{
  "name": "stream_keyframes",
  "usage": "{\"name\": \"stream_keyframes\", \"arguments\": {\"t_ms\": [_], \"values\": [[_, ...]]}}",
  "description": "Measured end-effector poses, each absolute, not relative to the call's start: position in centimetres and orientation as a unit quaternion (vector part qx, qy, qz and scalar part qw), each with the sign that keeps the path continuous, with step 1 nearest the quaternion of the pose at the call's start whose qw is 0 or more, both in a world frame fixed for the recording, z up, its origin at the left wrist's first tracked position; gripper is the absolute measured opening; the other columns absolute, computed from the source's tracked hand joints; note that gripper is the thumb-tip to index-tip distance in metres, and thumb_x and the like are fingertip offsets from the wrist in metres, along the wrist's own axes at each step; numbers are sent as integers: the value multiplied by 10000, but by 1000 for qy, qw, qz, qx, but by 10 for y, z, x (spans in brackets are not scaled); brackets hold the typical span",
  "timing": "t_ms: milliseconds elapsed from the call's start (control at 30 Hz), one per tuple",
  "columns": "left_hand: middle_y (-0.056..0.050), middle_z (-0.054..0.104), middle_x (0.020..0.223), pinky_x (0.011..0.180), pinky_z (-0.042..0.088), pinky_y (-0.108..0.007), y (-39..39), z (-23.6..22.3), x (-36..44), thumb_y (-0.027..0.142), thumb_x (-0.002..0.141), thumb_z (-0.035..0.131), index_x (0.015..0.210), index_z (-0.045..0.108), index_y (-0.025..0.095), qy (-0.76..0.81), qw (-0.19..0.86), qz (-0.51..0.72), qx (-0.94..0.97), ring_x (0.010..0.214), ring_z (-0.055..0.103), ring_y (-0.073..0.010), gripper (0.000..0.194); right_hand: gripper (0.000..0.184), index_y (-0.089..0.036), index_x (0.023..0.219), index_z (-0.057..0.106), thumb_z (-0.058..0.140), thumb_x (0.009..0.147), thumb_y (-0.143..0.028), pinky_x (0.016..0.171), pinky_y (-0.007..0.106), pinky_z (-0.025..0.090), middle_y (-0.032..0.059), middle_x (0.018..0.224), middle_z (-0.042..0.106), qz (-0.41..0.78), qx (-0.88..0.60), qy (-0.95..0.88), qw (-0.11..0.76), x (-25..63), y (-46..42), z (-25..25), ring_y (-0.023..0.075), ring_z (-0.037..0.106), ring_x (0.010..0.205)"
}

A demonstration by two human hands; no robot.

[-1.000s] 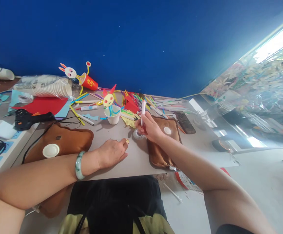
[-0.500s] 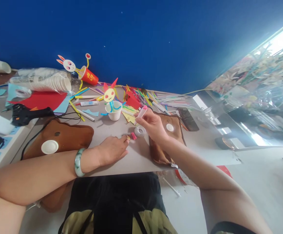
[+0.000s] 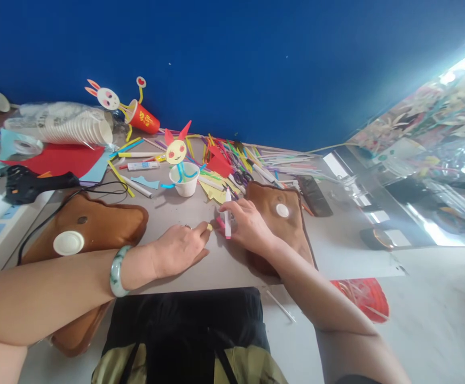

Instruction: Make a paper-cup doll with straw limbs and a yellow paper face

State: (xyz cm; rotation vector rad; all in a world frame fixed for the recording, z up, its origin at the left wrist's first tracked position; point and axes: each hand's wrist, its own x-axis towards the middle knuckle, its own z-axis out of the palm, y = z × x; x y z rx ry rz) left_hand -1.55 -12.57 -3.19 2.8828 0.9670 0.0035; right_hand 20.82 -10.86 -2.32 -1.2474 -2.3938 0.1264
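Note:
My left hand (image 3: 179, 246) rests on the grey table (image 3: 168, 210), its fingers pressed on a small yellow paper piece (image 3: 209, 227). A green bangle (image 3: 116, 271) circles that wrist. My right hand (image 3: 248, 224) is closed round a white marker with a pink tip (image 3: 228, 214), held upright with its tip down on the table beside a small pink cap (image 3: 220, 222). The two hands almost touch. A white paper cup figure with a yellow face (image 3: 182, 170) stands just beyond them.
Two brown hot-water bags lie left (image 3: 96, 221) and right (image 3: 284, 205). A pile of coloured straws and paper scraps (image 3: 232, 160), a red cup rabbit (image 3: 136, 114), stacked paper cups (image 3: 72, 128), red paper (image 3: 62, 160), a black glue gun (image 3: 28, 184) and a phone (image 3: 314, 196) crowd the back.
My right hand has turned the marker from tip-up to tip-down and lowered it to the table by the yellow piece. A pink cap has appeared on the table. The left hand stays put.

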Motion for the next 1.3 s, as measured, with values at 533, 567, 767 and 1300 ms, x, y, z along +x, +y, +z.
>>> {"name": "stream_keyframes", "arguments": {"t_ms": [533,567,767,1300], "values": [[-124,580,1273,595,524,-350,-125,-23,-16,308,1003,417,1277,544,171,320,67,-30,945,774,705,-218,332,86,-233,985,580,625,922,-271,806,365,474,48,898,696,83,-426,-839,329,216,-105,-36,209,616,835],[-128,575,1283,603,529,-348,-124,-21,-16,304,1006,414,1274,547,169,320,74,-34,944,780,705,-214,328,45,-230,977,576,592,942,-252,792,356,471,45,879,689,86,-414,-847,321,215,-106,-35,198,614,808],[-125,573,1289,655,547,-337,-124,-17,-16,302,1011,414,1318,527,179,321,106,-44,940,807,705,-203,350,123,-220,1054,557,483,983,-152,734,317,446,23,809,638,79,-320,-899,288,214,-112,-28,163,552,722],[-137,548,1386,661,547,-318,-123,-10,-13,239,989,434,1230,605,179,356,121,-67,924,755,699,-171,301,252,-201,1123,584,408,964,-115,852,386,436,71,841,676,48,-269,-947,170,217,-116,-26,213,567,838]]}}
